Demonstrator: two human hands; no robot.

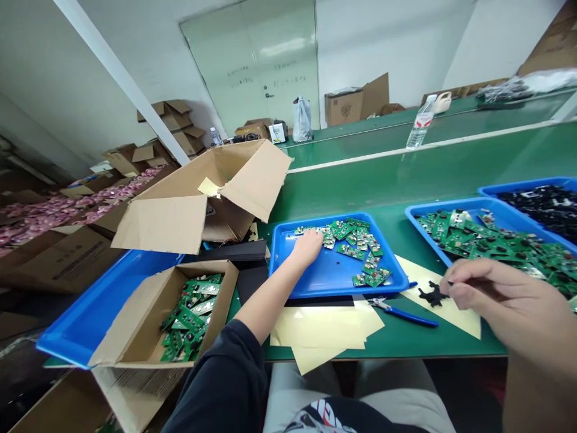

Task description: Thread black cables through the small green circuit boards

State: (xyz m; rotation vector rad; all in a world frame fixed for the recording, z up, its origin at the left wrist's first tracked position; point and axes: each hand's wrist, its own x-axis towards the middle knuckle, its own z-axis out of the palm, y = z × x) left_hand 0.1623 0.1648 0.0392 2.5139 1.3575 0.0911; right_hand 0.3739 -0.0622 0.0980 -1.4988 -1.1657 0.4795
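Observation:
My left hand [307, 247] reaches into a blue tray [315, 279] and rests, fingers curled, on the small green circuit boards [358, 246] scattered in it. My right hand [493, 296] hovers near the table's front edge with its fingers pinched together; what they hold, if anything, is too small to make out. It sits just right of a small black piece [430, 294] lying on a yellow sheet [451, 307].
Blue-handled cutters [403, 313] lie by more yellow sheets [322, 334]. A second blue tray [417, 211] of green boards and a third tray [525, 186] with black parts stand at right. A cardboard box [135, 319] of boards sits front left, an open carton [202, 198] behind it. A water bottle [419, 123] stands at the back.

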